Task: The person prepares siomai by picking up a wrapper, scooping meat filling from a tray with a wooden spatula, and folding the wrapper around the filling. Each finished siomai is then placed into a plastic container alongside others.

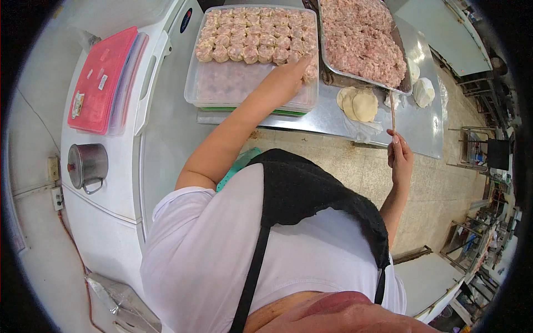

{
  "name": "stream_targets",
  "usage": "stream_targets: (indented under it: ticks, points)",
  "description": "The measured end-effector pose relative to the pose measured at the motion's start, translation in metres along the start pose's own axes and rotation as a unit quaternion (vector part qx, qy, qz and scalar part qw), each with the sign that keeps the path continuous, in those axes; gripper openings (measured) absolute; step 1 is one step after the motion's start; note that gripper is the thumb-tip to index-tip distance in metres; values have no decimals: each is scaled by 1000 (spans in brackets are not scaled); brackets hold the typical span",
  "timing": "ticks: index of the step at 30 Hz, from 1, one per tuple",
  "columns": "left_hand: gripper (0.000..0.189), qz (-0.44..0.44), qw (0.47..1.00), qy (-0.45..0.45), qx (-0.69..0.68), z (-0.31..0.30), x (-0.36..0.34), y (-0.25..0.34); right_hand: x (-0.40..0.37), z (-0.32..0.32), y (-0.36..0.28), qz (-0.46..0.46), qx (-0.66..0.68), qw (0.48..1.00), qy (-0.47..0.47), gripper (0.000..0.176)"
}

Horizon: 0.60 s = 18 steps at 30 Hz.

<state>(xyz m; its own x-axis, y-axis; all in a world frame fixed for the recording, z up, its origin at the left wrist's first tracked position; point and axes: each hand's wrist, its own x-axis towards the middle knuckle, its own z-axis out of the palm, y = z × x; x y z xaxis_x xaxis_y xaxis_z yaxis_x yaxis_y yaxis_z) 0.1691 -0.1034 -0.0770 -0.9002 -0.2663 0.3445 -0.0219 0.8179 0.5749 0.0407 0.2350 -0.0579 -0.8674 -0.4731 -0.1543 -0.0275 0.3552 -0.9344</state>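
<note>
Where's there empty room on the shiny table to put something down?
The shiny table looks bare right of the stick in the right hand, nearer than the white bundle. A narrow gap lies between the plastic box and the dough rounds. Farther back it's crowded with dumplings and pink filling.
</note>
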Motion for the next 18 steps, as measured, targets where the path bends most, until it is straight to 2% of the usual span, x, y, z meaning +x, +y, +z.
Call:
stream_targets:
  ticks: [2,4,5,7,9,11,13,15,18]
  points:
    - [54,-3,1000,-9,-11,-19,-7,-3,-9,-6,5,1,-2,1000,1,32]
    - [47,-55,995,53,68,-43,-18,-15,-16,-10,8,40,-2,999,34,33]
    - [47,-56,994,55,72,-54,-23,-24,-17,-13,10,38,1,999,32,33]
    - [43,-87,958,124,244,-71,-28,-44,-18,-17,12,30,21,999,29,33]
    - [44,-86,957,109,254,-75,-26,-56,-14,-14,8,38,28,998,31,33]
    - [45,-83,957,92,262,-74,-20,-67,-7,-7,1,8,13,1000,11,32]
    - [43,-56,955,100,274,-72,-14,-72,0,4,-9,8,9,1000,18,32]
    - [43,-39,956,99,274,-79,-16,-77,9,8,-16,-19,29,999,-24,32]
    - [45,-11,959,82,271,-86,-24,-85,13,13,-18,-17,34,999,-35,32]
